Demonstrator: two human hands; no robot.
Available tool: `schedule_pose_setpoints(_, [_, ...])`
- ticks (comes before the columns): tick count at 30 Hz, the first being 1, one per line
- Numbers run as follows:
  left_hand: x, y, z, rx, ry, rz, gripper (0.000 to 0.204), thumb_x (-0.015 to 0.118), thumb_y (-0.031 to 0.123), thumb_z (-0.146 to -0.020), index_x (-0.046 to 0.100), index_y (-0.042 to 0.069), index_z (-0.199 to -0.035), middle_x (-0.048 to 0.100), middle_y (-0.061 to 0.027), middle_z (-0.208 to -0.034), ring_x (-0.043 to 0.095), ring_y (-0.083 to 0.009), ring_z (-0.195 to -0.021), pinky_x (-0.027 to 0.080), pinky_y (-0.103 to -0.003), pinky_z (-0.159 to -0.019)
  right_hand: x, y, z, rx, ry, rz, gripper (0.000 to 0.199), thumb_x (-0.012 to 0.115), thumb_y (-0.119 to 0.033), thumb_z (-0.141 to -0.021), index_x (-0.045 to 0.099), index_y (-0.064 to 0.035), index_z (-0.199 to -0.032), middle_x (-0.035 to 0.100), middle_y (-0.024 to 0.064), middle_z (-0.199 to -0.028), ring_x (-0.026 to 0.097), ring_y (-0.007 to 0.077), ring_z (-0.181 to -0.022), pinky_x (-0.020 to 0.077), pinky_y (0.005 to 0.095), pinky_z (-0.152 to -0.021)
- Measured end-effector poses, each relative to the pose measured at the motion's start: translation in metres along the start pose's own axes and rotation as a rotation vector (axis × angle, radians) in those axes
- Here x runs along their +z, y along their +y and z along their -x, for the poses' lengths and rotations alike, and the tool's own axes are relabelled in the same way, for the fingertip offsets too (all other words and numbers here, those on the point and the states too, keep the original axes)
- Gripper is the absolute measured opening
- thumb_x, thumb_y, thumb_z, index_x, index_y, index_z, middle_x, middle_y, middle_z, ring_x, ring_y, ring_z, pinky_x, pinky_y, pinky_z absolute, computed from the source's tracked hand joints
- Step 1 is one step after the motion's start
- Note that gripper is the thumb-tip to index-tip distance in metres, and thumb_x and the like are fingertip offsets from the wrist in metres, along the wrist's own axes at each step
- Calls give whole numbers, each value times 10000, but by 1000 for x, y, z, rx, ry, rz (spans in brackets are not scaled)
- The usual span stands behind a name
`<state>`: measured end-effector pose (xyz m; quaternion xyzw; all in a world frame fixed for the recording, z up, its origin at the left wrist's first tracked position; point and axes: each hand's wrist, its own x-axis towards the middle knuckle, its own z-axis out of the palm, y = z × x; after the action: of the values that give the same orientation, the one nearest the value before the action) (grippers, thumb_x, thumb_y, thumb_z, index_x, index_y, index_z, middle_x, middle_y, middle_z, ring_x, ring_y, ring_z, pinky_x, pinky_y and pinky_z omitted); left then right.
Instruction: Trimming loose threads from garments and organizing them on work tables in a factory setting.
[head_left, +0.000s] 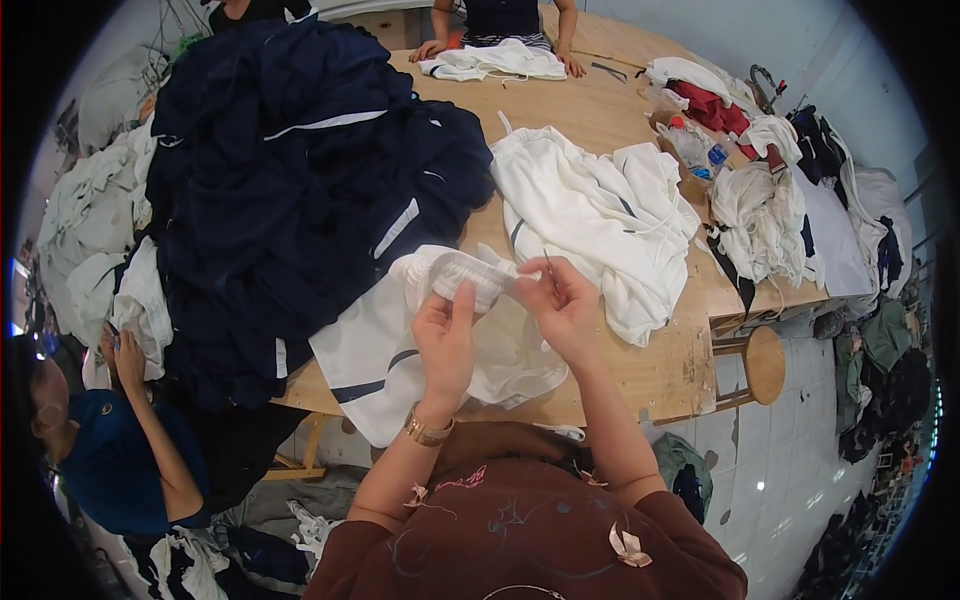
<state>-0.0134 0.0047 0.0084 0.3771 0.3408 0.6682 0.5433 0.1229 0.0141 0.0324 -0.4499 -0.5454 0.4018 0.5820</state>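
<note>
Over the pale wooden table's near edge [625, 385], the left hand [443, 338] grips a white ribbed cloth band [466, 274]; the right hand [562, 308] pinches a slim dark tool [549, 265]. Best hold the band taut.

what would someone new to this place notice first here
Probably the big heap of navy clothing, which covers the left side of the wooden table. Next, the white garment at the near edge, its gathered band gripped in the left hand, with the right hand close beside it. Just beyond the right hand lies more white clothing.
</note>
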Motion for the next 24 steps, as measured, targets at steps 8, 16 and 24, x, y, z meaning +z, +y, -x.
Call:
schedule_pose_setpoints(8, [1, 0, 3, 43, 8, -92, 213, 506, 158, -924, 587, -28, -992, 627, -70, -938, 594, -101, -825, 505, -255, -756, 14, -6, 1, 22, 33, 156, 206, 729, -139, -742, 588, -2, -804, 532, -48, -620, 361, -1, -523, 282, 150, -452])
schedule_pose_setpoints(16, [3, 0, 7, 107, 59, -158, 191, 550, 130, -901, 602, -47, -953, 625, -38, -877, 529, -47, -750, 424, -186, -653, 20, -8, 9, 35, -81, 81, 125, 689, -90, -752, 589, -22, -785, 504, -64, -587, 355, -6, -512, 276, 163, -437])
schedule_pose_setpoints(24, [0, 2, 1, 3, 25, 72, 215, 519, 141, -917, 584, -48, -996, 625, -62, -922, 580, -91, -815, 488, -239, -747, 12, -9, 11, 3, -31, 61, 81, 670, -43, -758, 606, -39, -808, 499, -86, -647, 338, -23, -543, 241, 141, -450])
